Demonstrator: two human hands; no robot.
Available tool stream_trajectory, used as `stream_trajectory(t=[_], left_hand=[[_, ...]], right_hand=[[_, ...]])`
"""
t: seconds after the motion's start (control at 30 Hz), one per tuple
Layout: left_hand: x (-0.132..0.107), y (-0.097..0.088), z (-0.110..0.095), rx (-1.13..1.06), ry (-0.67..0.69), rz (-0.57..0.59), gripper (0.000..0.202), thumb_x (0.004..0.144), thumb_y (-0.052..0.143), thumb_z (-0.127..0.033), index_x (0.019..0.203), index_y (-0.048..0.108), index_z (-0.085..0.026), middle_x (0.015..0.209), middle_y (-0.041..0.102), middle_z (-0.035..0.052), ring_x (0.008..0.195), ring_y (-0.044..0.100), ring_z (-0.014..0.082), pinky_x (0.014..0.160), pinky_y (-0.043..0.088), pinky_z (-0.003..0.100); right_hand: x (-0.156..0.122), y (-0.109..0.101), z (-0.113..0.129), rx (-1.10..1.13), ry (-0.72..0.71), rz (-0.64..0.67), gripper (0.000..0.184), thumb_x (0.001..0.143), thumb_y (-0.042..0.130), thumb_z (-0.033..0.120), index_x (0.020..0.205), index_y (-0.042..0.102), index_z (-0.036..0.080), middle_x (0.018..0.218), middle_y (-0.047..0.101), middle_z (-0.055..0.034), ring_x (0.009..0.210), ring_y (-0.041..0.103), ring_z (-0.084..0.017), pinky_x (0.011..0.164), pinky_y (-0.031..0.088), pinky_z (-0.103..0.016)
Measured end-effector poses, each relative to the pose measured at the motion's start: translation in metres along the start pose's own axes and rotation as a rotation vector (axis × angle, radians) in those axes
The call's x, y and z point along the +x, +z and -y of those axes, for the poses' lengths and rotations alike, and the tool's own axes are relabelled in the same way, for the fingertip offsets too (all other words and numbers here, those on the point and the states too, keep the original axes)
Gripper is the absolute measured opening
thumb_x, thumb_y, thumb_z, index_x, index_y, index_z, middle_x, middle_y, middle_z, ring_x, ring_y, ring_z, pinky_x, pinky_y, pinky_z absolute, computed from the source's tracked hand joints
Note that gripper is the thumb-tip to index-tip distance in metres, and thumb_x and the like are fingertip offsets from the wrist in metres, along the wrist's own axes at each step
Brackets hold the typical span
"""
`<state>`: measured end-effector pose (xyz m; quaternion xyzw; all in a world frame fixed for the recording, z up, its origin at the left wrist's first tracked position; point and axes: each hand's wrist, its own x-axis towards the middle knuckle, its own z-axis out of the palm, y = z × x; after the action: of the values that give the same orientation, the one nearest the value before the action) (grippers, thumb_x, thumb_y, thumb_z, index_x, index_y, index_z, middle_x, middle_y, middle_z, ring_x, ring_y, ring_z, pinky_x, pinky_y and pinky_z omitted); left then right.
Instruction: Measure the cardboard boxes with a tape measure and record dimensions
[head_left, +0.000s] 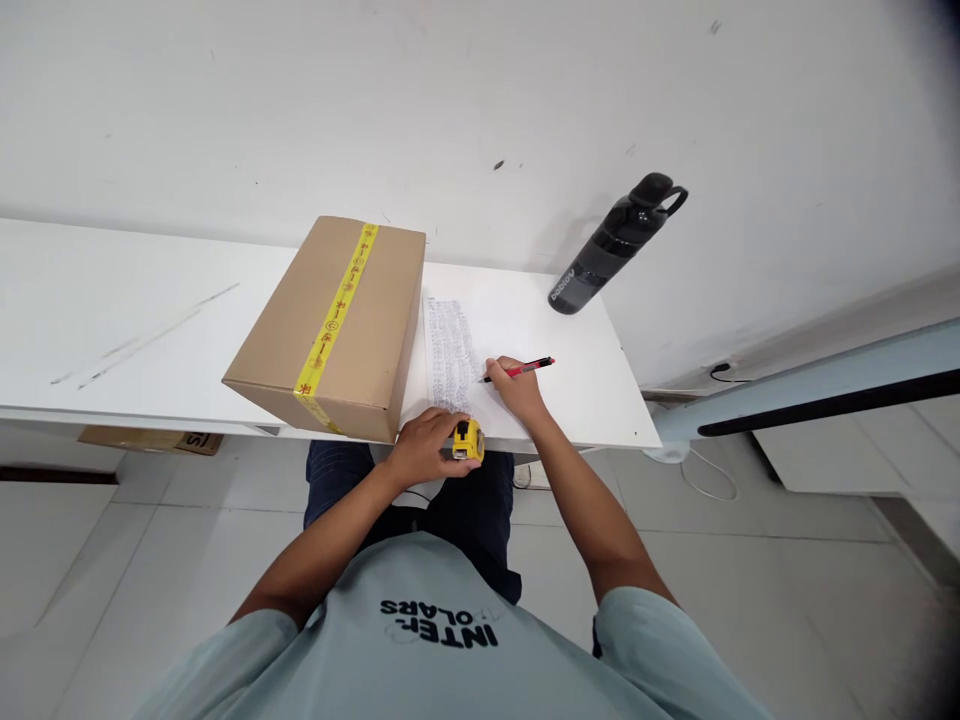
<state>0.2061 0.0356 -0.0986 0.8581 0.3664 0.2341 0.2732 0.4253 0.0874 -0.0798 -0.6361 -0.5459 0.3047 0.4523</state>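
Note:
A yellow and black tape measure (469,440) is gripped in my left hand (427,447) at the table's front edge. My right hand (516,387) pinches a red and black pen (531,368), its tip down at a white sheet of paper (450,350). Rows of dark handwriting cover the left part of the sheet; the words are too small to read. Just left of the paper stands a closed brown cardboard box (337,320), sealed along its top with printed yellow tape (337,310).
A tall black water bottle (607,248) stands on the white table (600,400) at the back right, near the wall. Flattened cardboard (150,440) shows below the table's left part. To the right a pale blue bar (825,385) slants past the table's end.

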Motion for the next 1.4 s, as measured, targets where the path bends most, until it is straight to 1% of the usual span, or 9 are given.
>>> stream_trajectory(t=[0.1, 0.23, 0.53, 0.8, 0.87, 1.1, 1.2, 1.3, 1.4], left_hand=[[0.0, 0.0, 0.0, 0.002, 0.005, -0.003, 0.066, 0.072, 0.081, -0.05, 0.13, 0.061, -0.025, 0.126, 0.071, 0.0077, 0.12, 0.063, 0.0295, 0.102, 0.053, 0.043], [0.0, 0.001, 0.0, 0.002, 0.008, -0.007, 0.066, 0.073, 0.08, -0.052, 0.129, 0.061, -0.024, 0.125, 0.071, 0.0084, 0.119, 0.064, 0.0292, 0.101, 0.053, 0.042], [0.0, 0.001, 0.001, -0.007, 0.006, 0.008, 0.065, 0.073, 0.08, -0.052, 0.129, 0.061, -0.026, 0.124, 0.071, 0.0065, 0.118, 0.064, 0.0284, 0.099, 0.053, 0.041], [0.001, 0.001, 0.0, -0.016, 0.008, 0.002, 0.065, 0.073, 0.08, -0.054, 0.128, 0.062, -0.025, 0.122, 0.072, 0.0074, 0.117, 0.064, 0.0287, 0.099, 0.053, 0.041], [0.001, 0.001, 0.0, -0.023, 0.005, 0.007, 0.066, 0.072, 0.081, -0.055, 0.127, 0.062, -0.025, 0.12, 0.072, 0.0072, 0.116, 0.064, 0.0288, 0.098, 0.053, 0.041], [-0.001, 0.001, -0.002, -0.048, -0.025, 0.007, 0.065, 0.073, 0.08, -0.055, 0.128, 0.062, -0.025, 0.121, 0.072, 0.007, 0.117, 0.063, 0.0288, 0.099, 0.052, 0.041], [-0.001, 0.0, -0.002, -0.06, -0.023, 0.01, 0.066, 0.072, 0.082, -0.053, 0.129, 0.063, -0.024, 0.12, 0.072, 0.0075, 0.116, 0.064, 0.0287, 0.098, 0.052, 0.041], [0.0, -0.002, -0.003, -0.065, -0.019, 0.008, 0.069, 0.073, 0.082, -0.054, 0.131, 0.063, -0.023, 0.12, 0.072, 0.0092, 0.114, 0.065, 0.0289, 0.098, 0.052, 0.042], [-0.002, -0.005, -0.012, -0.142, -0.01, 0.018, 0.073, 0.075, 0.082, -0.058, 0.135, 0.061, -0.023, 0.125, 0.07, 0.0102, 0.115, 0.065, 0.028, 0.103, 0.05, 0.043]], right_hand=[[0.0, 0.0, 0.001, 0.004, 0.001, -0.008, 0.036, 0.086, 0.055, 0.046, 0.058, 0.056, 0.023, 0.055, 0.05, 0.0024, 0.061, 0.05, -0.018, 0.064, 0.043, -0.033], [-0.001, 0.0, 0.002, 0.002, 0.006, -0.018, 0.037, 0.085, 0.054, 0.045, 0.055, 0.054, 0.024, 0.055, 0.048, 0.0025, 0.06, 0.049, -0.017, 0.063, 0.043, -0.033], [-0.001, 0.0, -0.001, -0.007, 0.012, -0.033, 0.038, 0.085, 0.056, 0.047, 0.056, 0.055, 0.023, 0.055, 0.049, 0.0024, 0.061, 0.049, -0.018, 0.063, 0.043, -0.032], [-0.003, 0.0, 0.0, -0.021, 0.01, -0.033, 0.039, 0.086, 0.056, 0.048, 0.056, 0.051, 0.024, 0.054, 0.047, 0.0031, 0.058, 0.047, -0.017, 0.061, 0.042, -0.032], [-0.004, 0.001, 0.0, -0.026, 0.002, -0.034, 0.039, 0.087, 0.055, 0.048, 0.057, 0.052, 0.024, 0.054, 0.046, 0.0033, 0.057, 0.047, -0.017, 0.061, 0.042, -0.033], [-0.003, 0.002, -0.006, -0.062, -0.009, -0.097, 0.039, 0.09, 0.053, 0.046, 0.059, 0.054, 0.024, 0.054, 0.046, 0.0034, 0.058, 0.047, -0.017, 0.06, 0.041, -0.033], [-0.002, 0.002, -0.007, -0.087, -0.024, -0.131, 0.041, 0.093, 0.05, 0.048, 0.062, 0.057, 0.023, 0.054, 0.05, 0.0024, 0.057, 0.051, -0.018, 0.06, 0.043, -0.033], [-0.002, 0.002, -0.006, -0.13, -0.068, -0.186, 0.044, 0.098, 0.044, 0.05, 0.073, 0.064, 0.021, 0.065, 0.061, -0.002, 0.068, 0.06, -0.021, 0.069, 0.049, -0.034], [-0.003, 0.003, -0.006, -0.201, -0.142, -0.225, 0.036, 0.099, 0.047, 0.045, 0.091, 0.07, 0.018, 0.09, 0.07, -0.0087, 0.09, 0.065, -0.023, 0.083, 0.052, -0.037]])
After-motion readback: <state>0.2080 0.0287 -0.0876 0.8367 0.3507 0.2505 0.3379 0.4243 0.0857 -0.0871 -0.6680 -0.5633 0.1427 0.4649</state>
